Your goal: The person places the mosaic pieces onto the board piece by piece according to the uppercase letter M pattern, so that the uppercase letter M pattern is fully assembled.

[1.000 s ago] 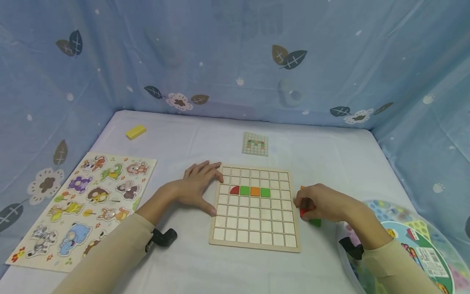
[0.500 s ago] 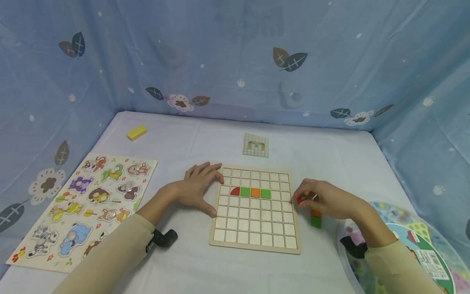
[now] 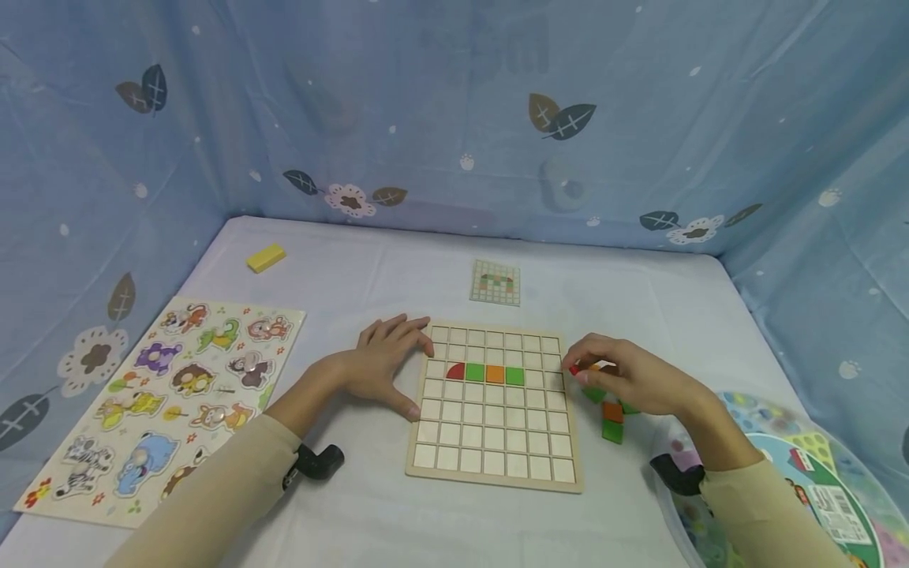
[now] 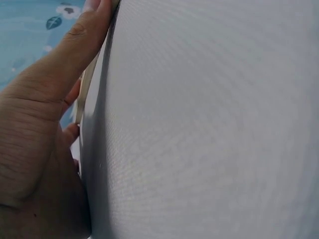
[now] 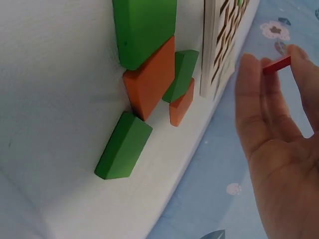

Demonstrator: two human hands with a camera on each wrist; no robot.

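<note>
The right hand point(image 3: 628, 375) has eased clear of the green and orange blocks point(image 5: 152, 79), pinching a red piece point(image 5: 276, 64), apparently now singled out, by the grid board's point(image 3: 493, 434) right edge; the left hand point(image 3: 379, 368) spreads wide along its left edge.

Access from the near side to the lower rows of the grid board point(image 3: 493, 436) is unobstructed. The left hand point(image 3: 383, 369) obstructs the upper left edge; the right hand point(image 3: 632, 375) and loose blocks point(image 3: 612, 431) obstruct the right. Clearance between the loose blocks and the plastic tub point(image 3: 754, 406), partly hidden, appears narrow.
</note>
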